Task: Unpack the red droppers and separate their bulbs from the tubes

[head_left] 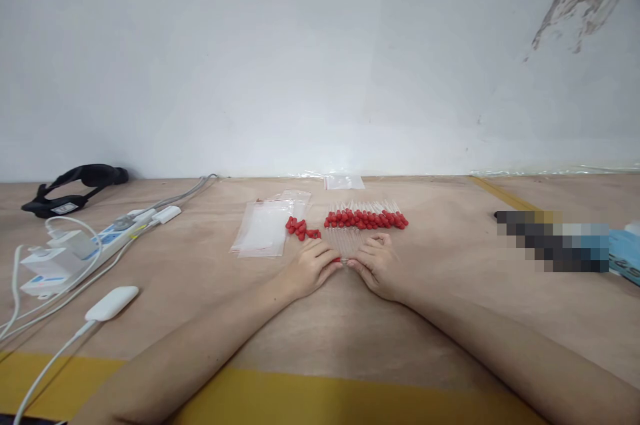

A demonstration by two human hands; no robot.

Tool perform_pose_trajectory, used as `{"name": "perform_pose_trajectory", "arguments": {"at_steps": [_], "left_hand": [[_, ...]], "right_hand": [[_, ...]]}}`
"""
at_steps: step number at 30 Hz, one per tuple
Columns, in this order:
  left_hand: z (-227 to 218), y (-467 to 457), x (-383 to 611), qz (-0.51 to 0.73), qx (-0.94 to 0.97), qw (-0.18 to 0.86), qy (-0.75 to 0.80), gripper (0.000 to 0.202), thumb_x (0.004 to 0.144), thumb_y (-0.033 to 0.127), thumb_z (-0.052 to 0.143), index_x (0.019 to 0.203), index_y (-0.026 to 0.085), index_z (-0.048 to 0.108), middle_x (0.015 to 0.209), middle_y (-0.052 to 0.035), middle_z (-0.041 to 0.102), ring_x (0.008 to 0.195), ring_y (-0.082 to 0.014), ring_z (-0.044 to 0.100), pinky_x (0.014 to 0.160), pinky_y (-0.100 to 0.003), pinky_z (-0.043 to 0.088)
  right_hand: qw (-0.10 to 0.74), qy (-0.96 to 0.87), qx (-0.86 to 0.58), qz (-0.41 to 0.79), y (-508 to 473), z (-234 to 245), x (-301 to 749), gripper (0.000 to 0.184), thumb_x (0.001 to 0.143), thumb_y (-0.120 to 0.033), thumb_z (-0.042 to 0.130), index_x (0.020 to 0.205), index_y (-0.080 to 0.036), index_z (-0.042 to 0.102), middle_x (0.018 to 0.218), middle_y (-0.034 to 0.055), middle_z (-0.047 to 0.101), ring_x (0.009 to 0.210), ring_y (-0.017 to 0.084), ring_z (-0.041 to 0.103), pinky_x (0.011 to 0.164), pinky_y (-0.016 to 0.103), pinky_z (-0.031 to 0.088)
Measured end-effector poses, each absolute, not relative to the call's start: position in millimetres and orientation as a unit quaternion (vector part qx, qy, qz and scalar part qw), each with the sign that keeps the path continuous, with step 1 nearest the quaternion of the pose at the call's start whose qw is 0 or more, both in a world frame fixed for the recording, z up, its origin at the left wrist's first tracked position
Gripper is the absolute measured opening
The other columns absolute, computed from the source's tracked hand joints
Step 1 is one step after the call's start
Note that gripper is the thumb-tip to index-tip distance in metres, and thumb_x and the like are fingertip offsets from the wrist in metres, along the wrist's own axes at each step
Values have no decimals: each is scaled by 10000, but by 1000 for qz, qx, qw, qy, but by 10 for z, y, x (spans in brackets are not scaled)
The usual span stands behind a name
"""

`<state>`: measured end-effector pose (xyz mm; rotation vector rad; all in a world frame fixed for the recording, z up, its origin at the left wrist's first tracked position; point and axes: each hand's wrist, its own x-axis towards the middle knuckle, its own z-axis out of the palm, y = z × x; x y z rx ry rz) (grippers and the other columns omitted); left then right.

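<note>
My left hand point(314, 266) is closed in a pinch on a small red rubber bulb, mostly covered by the fingers. Facing it, my right hand point(376, 266) pinches what looks like a thin clear dropper tube, its end meeting the bulb between my fingertips. Just beyond both hands lie several bare clear tubes point(344, 238) side by side. Behind those is a row of droppers with red bulbs point(367, 218), their clear tips pointing to the wall. Loose red bulbs point(300, 228) form a small pile left of the row, past my left hand.
Clear plastic bags point(260, 228) lie flat at the left of the bulbs, and another bag point(345, 182) is by the wall. A power strip point(100, 245) with cables, a white puck-like device point(111, 303) and a black strap point(83, 185) occupy the left side. A blurred-out item point(555, 241) lies right.
</note>
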<state>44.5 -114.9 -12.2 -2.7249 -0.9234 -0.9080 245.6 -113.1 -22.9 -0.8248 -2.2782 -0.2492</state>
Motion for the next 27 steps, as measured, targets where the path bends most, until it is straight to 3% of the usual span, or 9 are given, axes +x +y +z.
{"name": "perform_pose_trajectory", "arguments": {"at_steps": [5, 11, 18, 27], "left_hand": [[-54, -1175, 450, -244, -918, 102, -296, 271, 892, 300, 358, 801, 149, 563, 707, -39, 534, 731, -151, 459, 732, -312, 342], [-37, -1202, 459, -225, -925, 87, -293, 302, 901, 305, 332, 756, 146, 544, 675, -22, 502, 705, -138, 433, 751, -314, 297], [-41, -1198, 440, -211, -929, 4, -303, 309, 910, 296, 313, 732, 157, 523, 680, -6, 504, 734, -133, 437, 755, -313, 273], [6, -1269, 432, -198, -932, 13, -305, 282, 907, 275, 315, 743, 159, 513, 702, -11, 526, 749, -143, 433, 773, -330, 277]], "right_hand": [[362, -884, -282, -91, -1125, -243, 2481, 263, 870, -274, 409, 723, -179, 605, 551, -12, 517, 630, 112, 410, 735, 320, 246], [361, -889, -228, -167, -1153, -186, 2534, 204, 853, -226, 443, 732, -157, 592, 538, -8, 458, 637, 119, 369, 714, 309, 267], [342, -893, -159, -245, -1146, -177, 2604, 125, 847, -165, 454, 818, -146, 574, 585, -12, 500, 638, 110, 383, 742, 315, 298], [366, -885, -140, -251, -1168, -177, 2682, 160, 832, -136, 481, 965, -170, 562, 632, -28, 566, 662, 97, 440, 779, 316, 302]]}}
